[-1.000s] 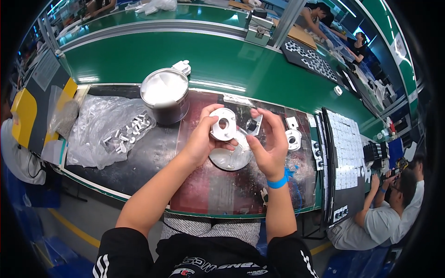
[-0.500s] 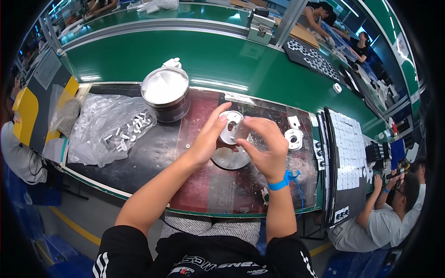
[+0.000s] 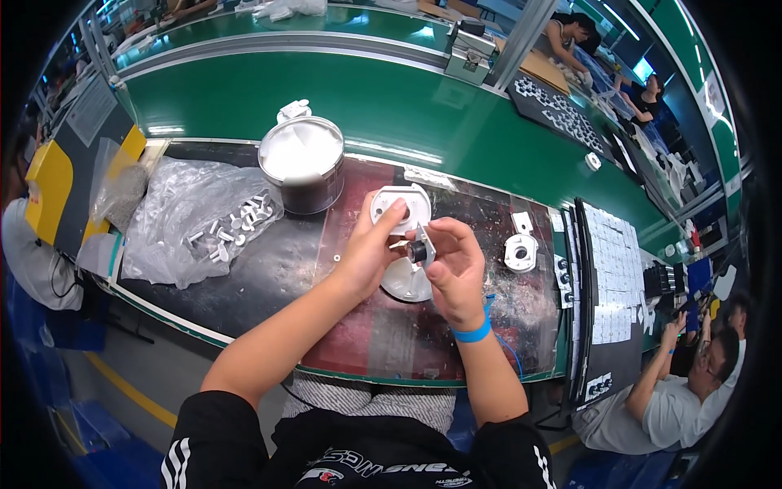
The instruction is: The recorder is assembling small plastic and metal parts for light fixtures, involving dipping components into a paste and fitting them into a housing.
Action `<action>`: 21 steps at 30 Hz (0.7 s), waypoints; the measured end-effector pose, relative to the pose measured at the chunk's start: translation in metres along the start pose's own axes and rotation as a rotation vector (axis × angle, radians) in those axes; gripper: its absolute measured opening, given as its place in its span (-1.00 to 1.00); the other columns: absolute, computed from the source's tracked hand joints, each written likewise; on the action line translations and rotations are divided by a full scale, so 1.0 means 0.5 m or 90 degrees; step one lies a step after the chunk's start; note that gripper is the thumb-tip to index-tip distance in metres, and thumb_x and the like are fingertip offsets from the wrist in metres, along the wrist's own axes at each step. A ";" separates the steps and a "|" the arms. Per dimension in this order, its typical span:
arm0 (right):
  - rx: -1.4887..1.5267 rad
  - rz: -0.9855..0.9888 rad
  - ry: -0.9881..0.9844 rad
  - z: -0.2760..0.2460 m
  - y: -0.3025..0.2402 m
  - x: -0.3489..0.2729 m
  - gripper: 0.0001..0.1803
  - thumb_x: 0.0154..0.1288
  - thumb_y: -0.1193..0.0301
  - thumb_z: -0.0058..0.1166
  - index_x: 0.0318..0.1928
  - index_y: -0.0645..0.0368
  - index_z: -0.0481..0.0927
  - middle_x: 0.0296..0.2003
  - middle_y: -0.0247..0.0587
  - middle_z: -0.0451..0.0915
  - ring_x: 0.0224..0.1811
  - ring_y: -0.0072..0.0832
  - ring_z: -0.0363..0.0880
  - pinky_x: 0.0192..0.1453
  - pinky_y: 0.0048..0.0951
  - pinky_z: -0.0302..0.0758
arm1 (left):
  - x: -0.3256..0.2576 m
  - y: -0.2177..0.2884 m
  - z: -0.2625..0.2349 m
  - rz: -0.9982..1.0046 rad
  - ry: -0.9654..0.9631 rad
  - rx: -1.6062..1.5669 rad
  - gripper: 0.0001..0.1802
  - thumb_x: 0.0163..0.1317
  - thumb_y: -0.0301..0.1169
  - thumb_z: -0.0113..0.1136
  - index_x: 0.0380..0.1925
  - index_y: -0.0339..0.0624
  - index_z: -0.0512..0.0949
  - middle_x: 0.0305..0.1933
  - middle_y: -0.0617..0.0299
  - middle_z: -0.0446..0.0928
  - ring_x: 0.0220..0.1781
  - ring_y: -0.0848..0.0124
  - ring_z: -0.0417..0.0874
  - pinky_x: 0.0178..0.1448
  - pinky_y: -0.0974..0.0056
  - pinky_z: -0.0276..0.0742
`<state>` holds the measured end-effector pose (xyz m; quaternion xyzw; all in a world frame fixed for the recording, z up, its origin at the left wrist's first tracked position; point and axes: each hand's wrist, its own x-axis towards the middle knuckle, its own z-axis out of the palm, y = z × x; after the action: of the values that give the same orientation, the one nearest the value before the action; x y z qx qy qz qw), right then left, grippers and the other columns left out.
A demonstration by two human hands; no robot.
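My left hand grips a white plastic housing with a hole in it, its thumb lying across the face. Close beside it, my right hand pinches a small white plate with a black cylindrical piece on it. The two parts are very near each other; whether they touch I cannot tell. Below my hands a shallow round dish sits on the worn bench mat, partly covered by my fingers. A blue wrist strap with a cord circles my right wrist.
A large tin with a white top stands at the back. Left of it, a clear plastic bag carries several white pegs. Another white housing lies at right, near stacked black trays. Co-workers sit nearby.
The housing has turned more face-on in my left hand. My right hand has come down and away from its face, now showing the small plate with the black cylinder. The view shifted slightly.
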<state>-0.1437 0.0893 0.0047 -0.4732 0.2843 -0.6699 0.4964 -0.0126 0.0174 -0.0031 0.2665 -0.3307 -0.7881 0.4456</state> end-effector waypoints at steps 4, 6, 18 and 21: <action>-0.028 -0.007 0.074 -0.012 0.004 0.006 -0.26 0.18 0.14 0.39 0.23 0.20 0.31 -0.01 -0.02 0.62 0.01 -0.38 0.60 0.05 -0.39 0.54 | -0.016 0.027 0.011 0.127 -0.100 0.072 -0.28 0.39 -0.24 0.15 0.43 0.04 0.02 0.16 0.13 0.40 0.08 0.34 0.54 0.01 0.20 0.59; -0.020 -0.004 0.091 -0.011 -0.003 0.007 -0.30 0.26 0.12 0.31 0.25 0.15 0.29 0.02 -0.04 0.58 -0.02 -0.39 0.61 0.07 -0.36 0.54 | -0.011 0.028 0.000 0.114 -0.166 0.048 -0.14 0.36 -0.35 0.18 0.50 0.03 -0.14 0.19 0.07 0.37 0.10 0.34 0.53 0.07 0.22 0.58; 0.050 -0.063 0.029 -0.041 -0.033 0.001 -0.50 0.26 0.28 0.33 0.13 0.16 0.47 0.06 0.06 0.56 -0.03 -0.35 0.57 -0.04 -0.44 0.49 | 0.020 0.034 -0.032 0.020 -0.188 -0.012 -0.36 0.39 0.06 0.08 0.21 -0.24 0.37 -0.04 0.15 0.58 -0.04 0.35 0.65 0.14 0.19 0.55; -0.466 -0.232 0.117 -0.025 -0.055 0.013 -0.61 -0.03 0.57 0.43 -0.11 0.21 0.68 0.02 -0.06 0.64 0.01 -0.34 0.61 -0.03 -0.44 0.51 | 0.020 0.050 -0.042 -0.035 -0.288 0.039 -0.25 0.39 0.26 -0.13 0.18 -0.21 0.43 -0.12 0.14 0.64 -0.19 0.40 0.70 -0.35 0.40 0.53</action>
<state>-0.1666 0.0914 0.0254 -0.5992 0.4586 -0.6409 0.1411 0.0112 -0.0071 0.0012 0.1053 -0.4383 -0.8294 0.3300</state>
